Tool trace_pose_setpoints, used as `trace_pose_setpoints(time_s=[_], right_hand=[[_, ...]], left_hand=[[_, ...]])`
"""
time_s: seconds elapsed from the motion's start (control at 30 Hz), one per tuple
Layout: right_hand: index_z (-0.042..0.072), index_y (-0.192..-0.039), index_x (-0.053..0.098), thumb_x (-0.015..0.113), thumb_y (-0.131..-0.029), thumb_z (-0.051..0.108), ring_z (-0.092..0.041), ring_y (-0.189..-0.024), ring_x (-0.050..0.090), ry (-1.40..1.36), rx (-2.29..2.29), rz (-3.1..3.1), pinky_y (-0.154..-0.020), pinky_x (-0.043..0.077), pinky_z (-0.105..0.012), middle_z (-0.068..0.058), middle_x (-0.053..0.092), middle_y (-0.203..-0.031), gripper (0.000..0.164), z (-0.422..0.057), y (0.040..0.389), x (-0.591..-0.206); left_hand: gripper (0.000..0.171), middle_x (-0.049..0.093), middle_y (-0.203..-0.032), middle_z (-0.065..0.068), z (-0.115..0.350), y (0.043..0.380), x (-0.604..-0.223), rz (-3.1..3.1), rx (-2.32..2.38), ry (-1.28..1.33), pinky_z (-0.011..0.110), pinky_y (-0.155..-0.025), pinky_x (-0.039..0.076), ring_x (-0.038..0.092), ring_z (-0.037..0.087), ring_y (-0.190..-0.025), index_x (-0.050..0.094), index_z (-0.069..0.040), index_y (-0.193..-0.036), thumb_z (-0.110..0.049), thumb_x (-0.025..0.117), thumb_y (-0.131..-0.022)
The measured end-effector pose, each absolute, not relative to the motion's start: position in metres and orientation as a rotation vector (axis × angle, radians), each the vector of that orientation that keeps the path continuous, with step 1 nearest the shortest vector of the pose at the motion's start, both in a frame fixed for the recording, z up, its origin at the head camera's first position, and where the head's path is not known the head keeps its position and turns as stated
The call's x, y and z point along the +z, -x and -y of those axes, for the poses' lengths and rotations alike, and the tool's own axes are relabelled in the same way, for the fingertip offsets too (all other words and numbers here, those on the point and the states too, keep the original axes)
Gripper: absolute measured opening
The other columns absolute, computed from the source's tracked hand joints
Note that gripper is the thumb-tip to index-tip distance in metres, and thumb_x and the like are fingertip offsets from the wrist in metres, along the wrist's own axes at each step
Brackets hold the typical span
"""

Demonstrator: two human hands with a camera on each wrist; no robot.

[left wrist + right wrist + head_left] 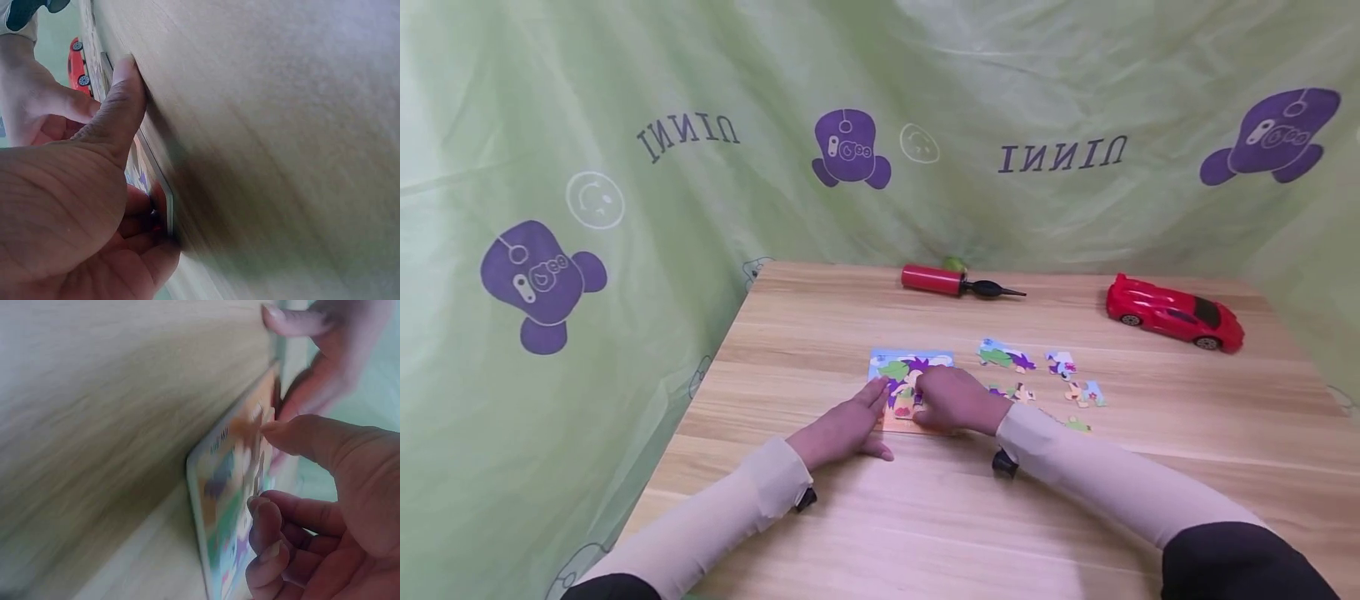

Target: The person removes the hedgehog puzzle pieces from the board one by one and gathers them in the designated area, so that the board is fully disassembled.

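A flat jigsaw puzzle board (889,423) lies on the wooden table, with a cartoon figure in purple and green and an orange lower border. My left hand (848,423) rests at its left side, fingers extended onto the edge and thumb spread towards the table. Over the board's right half, my right hand (957,398) pinches a thin puzzle piece (260,470) between thumb and fingertips, low against the picture. The hand hides much of that piece in the head view.
Right of the board lie several loose puzzle pieces: a joined green-and-purple group (997,355), a blue-edged piece (1062,364) and a peach-and-blue piece (1086,393) among them. A red hand pump (931,280) and a red toy car (1172,312) sit towards the back, before a green curtain (1000,217).
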State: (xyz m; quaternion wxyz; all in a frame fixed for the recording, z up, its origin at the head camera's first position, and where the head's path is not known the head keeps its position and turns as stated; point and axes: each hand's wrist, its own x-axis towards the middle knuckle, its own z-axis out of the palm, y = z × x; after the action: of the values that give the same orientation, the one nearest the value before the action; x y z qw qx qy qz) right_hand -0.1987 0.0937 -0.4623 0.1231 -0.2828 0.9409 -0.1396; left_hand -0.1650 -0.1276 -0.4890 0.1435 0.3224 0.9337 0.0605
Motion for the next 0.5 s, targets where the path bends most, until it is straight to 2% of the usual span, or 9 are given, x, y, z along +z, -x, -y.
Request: trace_pose_setpoints(time_s=[0.1,0.23,0.37,0.5], right_hand=[[0.012,-0.091,0.073,0.081,-0.083,0.035,-0.014,-0.061,0.052,0.72,-0.467,-2.75,-0.057,0.045,-0.026,0.004,0.06,-0.071,0.025,-0.11,0.196,-0.457],[0.009,-0.097,0.075,0.081,-0.082,0.034,-0.013,-0.062,0.05,0.716,-0.455,-2.784,-0.056,0.043,-0.025,0.002,0.06,-0.073,0.03,-0.136,0.19,-0.45],[0.009,-0.092,0.074,0.08,-0.083,0.029,-0.012,-0.062,0.046,0.731,-0.457,-2.795,-0.055,0.038,-0.023,0.003,0.055,-0.07,0.023,-0.158,0.179,-0.452],[0.012,-0.091,0.073,0.081,-0.083,0.032,-0.011,-0.063,0.046,0.703,-0.423,-2.797,-0.055,0.036,-0.022,0.004,0.053,-0.07,0.023,-0.169,0.17,-0.46]], left_hand=[[0.11,0.014,-0.167,0.022,0.127,0.165,-0.488,-2.696,0.16,-0.931,0.039,-0.122,0.033,0.018,0.032,-0.156,0.023,0.007,-0.155,-0.064,0.065,-0.083],[0.108,0.016,-0.166,0.024,0.126,0.164,-0.485,-2.699,0.164,-0.935,0.04,-0.123,0.031,0.019,0.034,-0.156,0.025,0.009,-0.154,-0.061,0.067,-0.083],[0.109,0.015,-0.167,0.023,0.128,0.164,-0.484,-2.691,0.196,-0.931,0.04,-0.123,0.031,0.018,0.033,-0.156,0.025,0.008,-0.154,-0.061,0.068,-0.083],[0.109,0.012,-0.168,0.022,0.13,0.164,-0.486,-2.678,0.231,-0.917,0.041,-0.123,0.03,0.016,0.032,-0.157,0.022,0.007,-0.155,-0.06,0.068,-0.083]])
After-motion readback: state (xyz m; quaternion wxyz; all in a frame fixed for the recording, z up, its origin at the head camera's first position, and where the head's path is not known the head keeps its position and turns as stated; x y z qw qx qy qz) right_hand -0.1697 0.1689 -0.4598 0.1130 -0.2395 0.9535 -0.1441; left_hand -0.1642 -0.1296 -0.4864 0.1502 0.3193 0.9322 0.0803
